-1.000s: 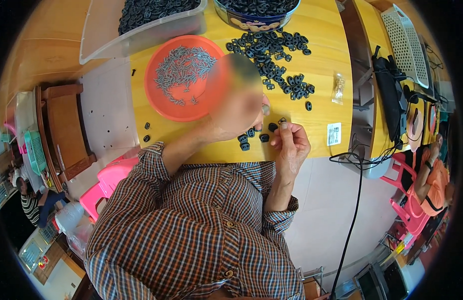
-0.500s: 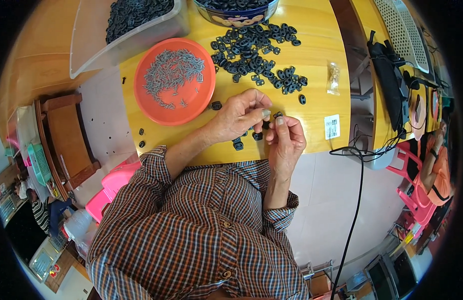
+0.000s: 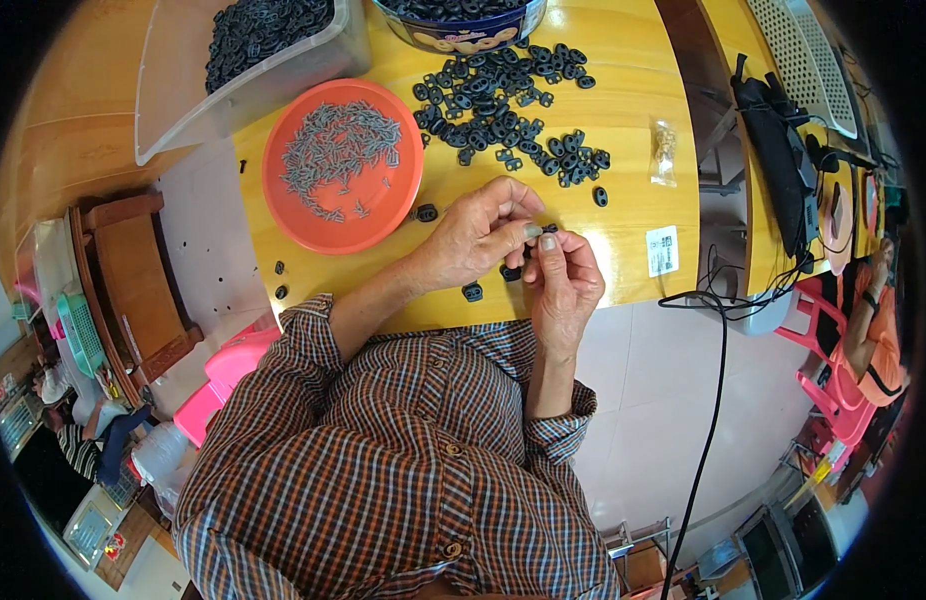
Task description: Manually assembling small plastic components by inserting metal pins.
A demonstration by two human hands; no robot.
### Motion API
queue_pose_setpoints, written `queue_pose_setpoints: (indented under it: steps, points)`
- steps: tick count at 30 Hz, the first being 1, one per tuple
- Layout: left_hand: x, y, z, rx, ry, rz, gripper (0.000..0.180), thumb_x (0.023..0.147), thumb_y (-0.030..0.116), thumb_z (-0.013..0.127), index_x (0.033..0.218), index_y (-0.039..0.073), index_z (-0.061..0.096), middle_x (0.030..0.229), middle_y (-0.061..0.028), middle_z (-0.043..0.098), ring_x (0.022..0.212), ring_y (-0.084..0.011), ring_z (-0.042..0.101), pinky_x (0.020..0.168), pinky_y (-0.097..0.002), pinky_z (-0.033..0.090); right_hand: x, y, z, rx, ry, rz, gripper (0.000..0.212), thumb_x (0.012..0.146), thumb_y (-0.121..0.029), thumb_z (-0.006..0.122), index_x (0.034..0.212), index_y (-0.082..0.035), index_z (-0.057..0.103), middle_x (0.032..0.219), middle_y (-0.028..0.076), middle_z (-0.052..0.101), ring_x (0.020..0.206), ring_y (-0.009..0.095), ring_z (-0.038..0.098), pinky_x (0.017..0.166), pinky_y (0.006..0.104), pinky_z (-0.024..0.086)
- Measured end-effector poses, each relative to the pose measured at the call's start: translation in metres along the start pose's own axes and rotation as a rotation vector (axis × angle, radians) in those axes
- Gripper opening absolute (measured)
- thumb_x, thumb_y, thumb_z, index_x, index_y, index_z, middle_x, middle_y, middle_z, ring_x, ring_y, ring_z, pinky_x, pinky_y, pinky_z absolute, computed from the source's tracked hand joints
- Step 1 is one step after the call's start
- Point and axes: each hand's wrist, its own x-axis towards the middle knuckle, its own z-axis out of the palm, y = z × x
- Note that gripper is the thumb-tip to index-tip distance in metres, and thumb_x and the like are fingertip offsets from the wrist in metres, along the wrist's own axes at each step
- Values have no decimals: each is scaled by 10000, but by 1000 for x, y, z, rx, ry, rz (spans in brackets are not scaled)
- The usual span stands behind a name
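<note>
My left hand [image 3: 480, 238] and my right hand [image 3: 565, 283] meet over the near edge of the yellow table, fingertips almost touching. Between my right thumb and fingers is a small black two-hole piece [image 3: 550, 229], much like a cord lock. The left thumb and forefinger are pinched against its side; whatever they hold is too small to make out. Just below the hands lie a few more black pieces [image 3: 472, 292]. Left of my left hand stands a round orange tray [image 3: 410, 190] of small grey spring-like or pin-like parts [image 3: 333, 150].
Many loose black pieces [image 3: 503, 120] are spread beyond my hands. A clear plastic bin [image 3: 328, 65] and a blue tin [image 3: 473, 35], both holding black parts, stand at the back. A small bag [image 3: 663, 155] and white label [image 3: 662, 251] lie right; a black cable [image 3: 721, 380] hangs there.
My right hand has shifted slightly left, bringing the black piece up to the left fingertips. The left hand stays almost in place. The whole view has shifted slightly.
</note>
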Motion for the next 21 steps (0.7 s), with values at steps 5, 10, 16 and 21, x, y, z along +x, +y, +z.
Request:
queue_pose_setpoints:
  steps: [5, 10, 16, 21]
  points:
    - [1, -5, 0, -59, -14, -62, 134, 938, 58, 505, 1057, 2, 480, 789, -19, 551, 596, -55, 522, 537, -197, 442, 0, 1, 1, -9, 14, -18, 69, 904, -57, 577, 937, 3, 563, 793, 43, 611, 587, 74, 478, 559, 192, 408]
    - [1, -5, 1, -87, -11, -65, 139, 938, 73, 518, 1056, 9, 484, 765, -11, 547, 593, -53, 510, 534, -195, 428, 2, 0, 1, 105, 20, -42, 53, 897, -30, 574, 944, -7, 570, 808, 48, 609, 614, 75, 481, 584, 201, 408]
    - [1, -4, 3, -120, -35, -40, 143, 940, 71, 512, 1067, 14, 476, 763, -15, 544, 581, -61, 496, 530, -202, 422, 3, 6, -1, 47, 16, -137, 84, 896, -24, 577, 975, 0, 597, 828, 52, 606, 628, 77, 479, 607, 199, 424]
    - [2, -10, 4, -218, -41, -67, 154, 932, 70, 527, 1068, 14, 481, 757, -15, 545, 587, -63, 499, 543, -212, 438, 1, 14, -1, 31, 61, -204, 91, 892, -27, 587, 979, -2, 601, 828, 56, 604, 636, 71, 476, 596, 201, 432]
